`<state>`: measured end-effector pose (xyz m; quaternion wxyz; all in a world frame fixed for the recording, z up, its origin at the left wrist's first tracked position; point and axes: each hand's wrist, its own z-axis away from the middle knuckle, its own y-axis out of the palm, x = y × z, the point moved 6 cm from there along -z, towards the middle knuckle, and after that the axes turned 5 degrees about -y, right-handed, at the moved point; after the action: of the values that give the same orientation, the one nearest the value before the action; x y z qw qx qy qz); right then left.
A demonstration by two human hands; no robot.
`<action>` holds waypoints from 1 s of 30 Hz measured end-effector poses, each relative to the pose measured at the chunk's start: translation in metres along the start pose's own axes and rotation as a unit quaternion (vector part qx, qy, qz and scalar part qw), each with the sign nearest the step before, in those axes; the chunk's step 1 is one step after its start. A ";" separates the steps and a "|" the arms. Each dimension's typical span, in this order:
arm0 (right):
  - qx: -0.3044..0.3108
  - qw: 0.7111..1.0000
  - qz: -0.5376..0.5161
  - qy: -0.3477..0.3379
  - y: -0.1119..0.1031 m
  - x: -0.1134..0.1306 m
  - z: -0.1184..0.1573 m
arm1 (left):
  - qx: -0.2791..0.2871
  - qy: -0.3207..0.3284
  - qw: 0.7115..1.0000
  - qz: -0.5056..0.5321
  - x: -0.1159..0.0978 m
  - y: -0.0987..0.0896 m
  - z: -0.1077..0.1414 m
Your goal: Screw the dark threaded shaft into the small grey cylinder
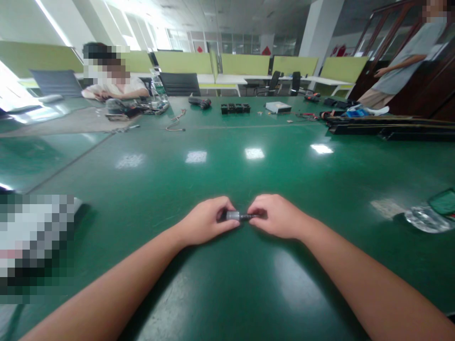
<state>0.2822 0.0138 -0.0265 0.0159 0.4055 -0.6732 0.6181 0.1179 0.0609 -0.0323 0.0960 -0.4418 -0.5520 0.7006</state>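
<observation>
Above the green tabletop [220, 175], both hands meet at one small part, a grey cylinder with a thin dark ribbed shaft [233, 216]. My left hand [208, 220] has thumb and fingers closed around the thick grey end. Thumb and fingertips of my right hand [279, 215] pinch the thin dark end. The part lies level between the hands, pointing left to right. Fingers hide both of its ends, and its exact kind cannot be made out.
A blurred-out box-like object [35, 237] stands at left. A shiny clear object [424, 218] lies at right. Along the far side are a black block [235, 108], a silver box [278, 107] and dark rails [391, 127]. One person sits far left; another stands far right.
</observation>
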 end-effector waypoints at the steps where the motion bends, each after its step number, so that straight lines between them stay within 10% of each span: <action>1: 0.000 1.000 0.000 0.002 0.000 0.000 0.000 | -0.001 -0.001 1.000 0.000 0.000 0.000 0.000; 30: 0.010 1.000 -0.006 0.020 -0.004 -0.005 0.003 | -0.006 0.001 1.000 0.013 -0.002 -0.001 0.000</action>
<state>0.2894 0.0137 -0.0265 0.0291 0.3971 -0.6640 0.6329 0.1183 0.0601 -0.0302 0.0852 -0.4502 -0.5500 0.6982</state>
